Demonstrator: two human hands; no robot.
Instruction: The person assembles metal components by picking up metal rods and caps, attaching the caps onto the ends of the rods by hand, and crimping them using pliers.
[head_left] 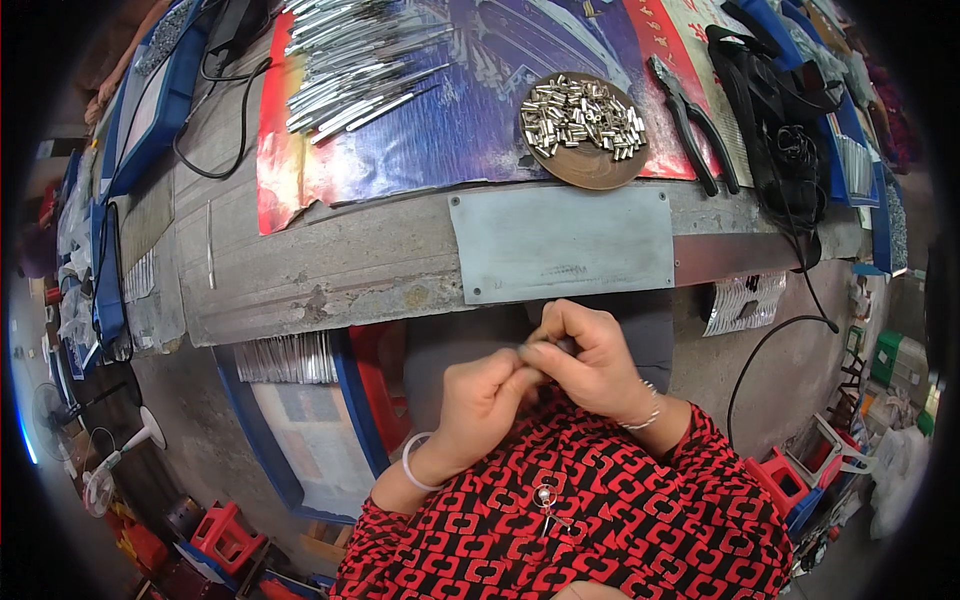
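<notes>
My left hand point(487, 405) and my right hand point(590, 360) meet in front of my body, just below the table's near edge. Fingers of both are curled and pressed together at the tips, almost touching each other. Whatever they pinch, if anything, is hidden by the fingers. Closest to them is a grey-blue plate point(565, 240) fixed flat along the table edge. Beyond it stands a round brown dish point(580, 178) heaped with small silver metal tubes point(585, 118). Many thin silver rods point(365, 70) lie in a pile at the far left of the printed sheet.
Black-handled pliers point(692, 125) lie right of the dish, beside a black bag point(775, 130) with cables. One single rod point(210, 245) rests on the table's left. A blue tray point(300, 430) holding rods sits below the table at left. Red stools point(225, 535) stand on the floor.
</notes>
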